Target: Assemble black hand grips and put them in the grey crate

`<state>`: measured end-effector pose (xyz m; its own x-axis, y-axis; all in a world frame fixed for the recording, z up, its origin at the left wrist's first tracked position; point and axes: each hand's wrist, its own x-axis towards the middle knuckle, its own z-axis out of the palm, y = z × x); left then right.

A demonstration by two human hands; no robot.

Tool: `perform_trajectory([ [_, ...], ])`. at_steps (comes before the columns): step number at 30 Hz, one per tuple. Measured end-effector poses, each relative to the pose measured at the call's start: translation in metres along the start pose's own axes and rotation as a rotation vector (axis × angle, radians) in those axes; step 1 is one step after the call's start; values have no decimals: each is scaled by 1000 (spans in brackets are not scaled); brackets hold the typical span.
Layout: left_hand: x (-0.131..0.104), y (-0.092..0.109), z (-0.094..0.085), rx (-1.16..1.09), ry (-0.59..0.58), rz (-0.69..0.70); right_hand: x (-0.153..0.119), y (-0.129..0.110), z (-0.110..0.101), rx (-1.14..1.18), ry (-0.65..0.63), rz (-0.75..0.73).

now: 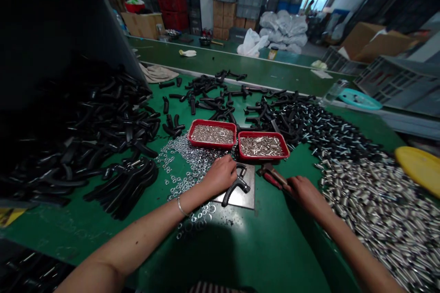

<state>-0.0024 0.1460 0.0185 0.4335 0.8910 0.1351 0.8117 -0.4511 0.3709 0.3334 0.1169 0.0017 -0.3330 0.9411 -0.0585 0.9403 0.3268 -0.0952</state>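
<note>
My left hand (222, 174) is closed, its fingers curled down at the upper left of a steel plate (247, 199). What those fingers hold, if anything, is hidden. Just beside them a black forked handle part (235, 188) lies on the plate, a shiny metal piece at its upper end. My right hand (302, 191) grips a hammer (277, 176) by its handle, with the head pointing left, low over the table right of the plate. Something red (271, 180) shows along the hammer. Loose metal rings (187, 165) spread beside my left forearm.
Two red trays of small metal parts, the left tray (212, 145) and the right tray (263, 158), stand behind the plate. Black handles (117, 119) spill from a grey bin (120, 32) at left. Metal sleeves (381, 206) are heaped at right, near a yellow lid (421, 169).
</note>
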Motion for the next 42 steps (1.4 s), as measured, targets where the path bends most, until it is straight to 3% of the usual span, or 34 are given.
perform_trajectory([
  [5,13,-1,-18,180,-127,355,-13,-10,-14,232,139,41],
  [8,21,-6,-22,208,-179,502,-21,-34,-29,412,107,89],
  [13,24,-17,-18,157,-158,506,-15,-74,-37,464,210,-46],
  [17,14,-15,-19,190,-155,522,-5,-78,-36,374,167,-54],
  [20,-3,-5,-17,193,-125,427,-8,-73,-39,391,118,-60],
  [24,-33,11,0,24,17,13,-19,-87,-44,482,186,-104],
  [26,-43,17,11,-37,29,-117,-19,-100,-45,452,158,-126],
  [29,-48,22,21,-53,51,-157,-13,-110,-43,395,25,-133],
  [31,-46,22,20,-46,61,-138,-14,-108,-39,499,-2,-98],
  [34,-40,19,4,-96,34,-95,-35,-97,-27,846,-26,111],
  [37,-32,9,-17,-356,-87,-149,-70,-81,-11,1059,-66,361],
  [39,-27,0,-25,-527,-154,-189,-88,-66,-3,943,-17,350],
  [42,-23,-12,-22,-446,-66,-203,-89,-41,3,555,147,209],
])
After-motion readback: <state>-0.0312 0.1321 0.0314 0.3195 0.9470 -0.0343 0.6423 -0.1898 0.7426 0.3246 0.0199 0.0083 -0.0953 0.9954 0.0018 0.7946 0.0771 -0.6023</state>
